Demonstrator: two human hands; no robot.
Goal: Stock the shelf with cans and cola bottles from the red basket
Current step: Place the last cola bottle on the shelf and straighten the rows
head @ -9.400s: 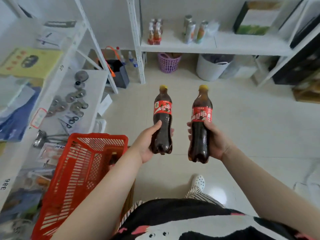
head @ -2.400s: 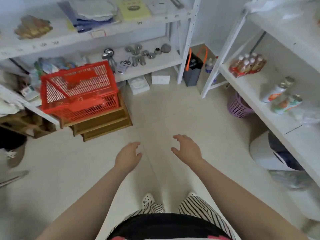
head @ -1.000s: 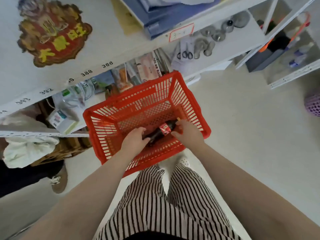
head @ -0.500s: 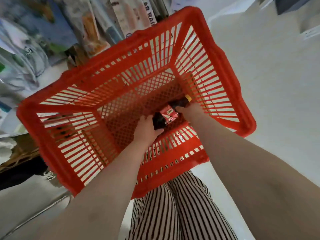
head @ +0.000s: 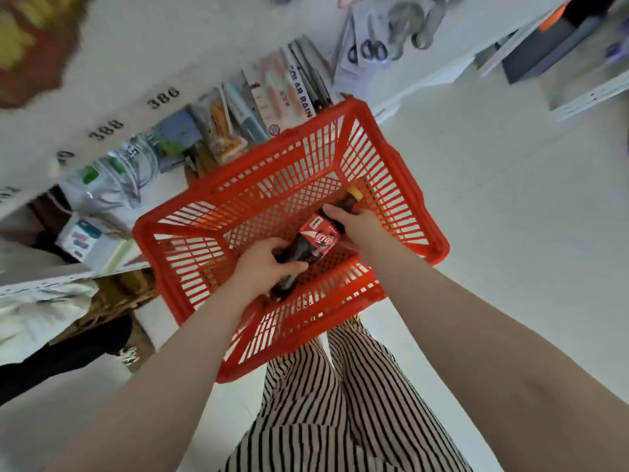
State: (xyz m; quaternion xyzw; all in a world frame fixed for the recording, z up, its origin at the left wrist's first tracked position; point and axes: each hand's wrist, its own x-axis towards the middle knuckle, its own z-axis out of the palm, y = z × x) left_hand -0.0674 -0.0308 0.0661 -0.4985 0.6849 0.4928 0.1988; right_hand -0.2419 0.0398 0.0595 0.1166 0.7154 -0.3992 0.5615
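Both hands are inside the red plastic lattice basket (head: 405,185), the same as half a second ago, but the camera is now farther from it and the whole rim is visible. The left hand (head: 265,267) is closed around the lower dark body of the cola bottle with red label and yellow cap (head: 320,238). The right hand (head: 357,226) is wrapped around the bottle's neck part, just under the cap. The bottle lies tilted in the basket, cap pointing to the far right corner; it seems a little higher than before, but I cannot tell if it is off the bottom. The white shelf with packaged goods (head: 238,107) is again visible behind the basket.
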